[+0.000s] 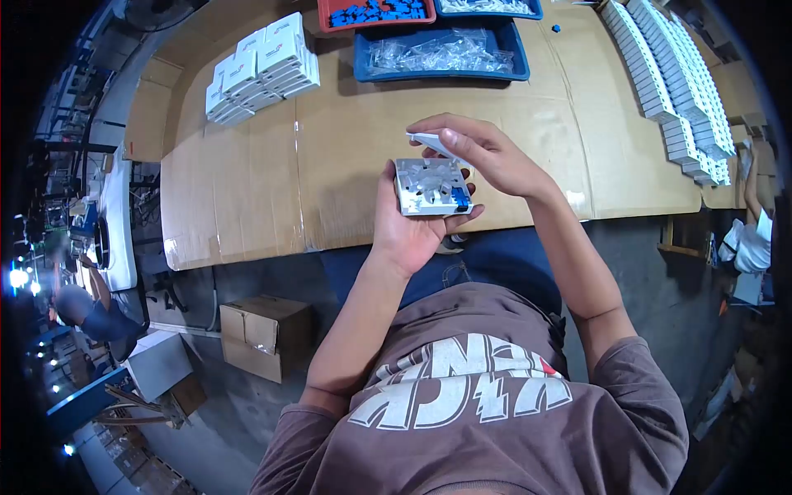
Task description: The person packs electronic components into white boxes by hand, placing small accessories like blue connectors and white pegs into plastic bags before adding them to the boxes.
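Note:
My left hand (410, 237) holds a small white square box (431, 183) from below, with its fingers around the sides. The box is open, and its inside shows moulded parts and a blue piece (460, 197) at the lower right corner. In my right hand (495, 157) is a white lid (432, 142), pinched between thumb and fingers above the box's far edge. Whether the lid touches the box cannot be made out.
Stacked white boxes (268, 62) stand at the back left, and long stacks (676, 82) at the right. Blue (441, 76) and red (375, 23) trays hold small parts at the back. A carton (264, 334) is on the floor. People are at the far left and far right.

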### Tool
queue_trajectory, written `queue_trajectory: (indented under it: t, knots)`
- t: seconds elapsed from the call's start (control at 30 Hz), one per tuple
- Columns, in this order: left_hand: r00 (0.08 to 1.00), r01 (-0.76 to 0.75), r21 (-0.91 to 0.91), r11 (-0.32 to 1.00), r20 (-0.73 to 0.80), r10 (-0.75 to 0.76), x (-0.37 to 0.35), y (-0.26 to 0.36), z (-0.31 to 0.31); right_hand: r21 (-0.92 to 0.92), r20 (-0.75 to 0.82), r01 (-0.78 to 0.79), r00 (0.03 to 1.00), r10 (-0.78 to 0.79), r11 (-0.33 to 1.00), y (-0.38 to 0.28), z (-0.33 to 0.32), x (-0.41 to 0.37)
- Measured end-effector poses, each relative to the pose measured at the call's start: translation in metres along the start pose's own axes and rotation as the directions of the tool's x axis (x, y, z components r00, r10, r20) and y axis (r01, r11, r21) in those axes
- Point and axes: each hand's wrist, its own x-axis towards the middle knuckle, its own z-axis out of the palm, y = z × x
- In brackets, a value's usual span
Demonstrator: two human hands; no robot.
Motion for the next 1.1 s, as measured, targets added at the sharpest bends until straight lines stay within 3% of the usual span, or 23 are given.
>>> queue_trajectory:
  t: [0.4, 0.73, 1.07, 1.1]
  knots:
    - [0.997, -0.036, 0.026, 0.999, -0.071, 0.038, -0.001, 0.001, -0.001, -0.184, 0.104, -0.09, 0.988, 0.111, 0.979, -0.008, 0.012, 0.008]
    - [0.961, -0.06, 0.052, 0.997, -0.266, 0.072, -0.003, -0.003, 0.007, -0.148, 0.139, -0.134, 0.978, 0.154, 0.98, 0.007, 0.021, 0.007]
    - [0.949, -0.052, 0.017, 0.999, -0.31, 0.054, 0.0, -0.005, 0.0, -0.201, 0.265, -0.131, 0.947, 0.183, 0.971, 0.007, 0.017, 0.004]
    - [0.947, -0.052, 0.019, 0.998, -0.315, 0.055, 0.001, -0.006, 0.0, -0.159, 0.208, -0.132, 0.964, 0.164, 0.978, 0.006, 0.02, 0.002]
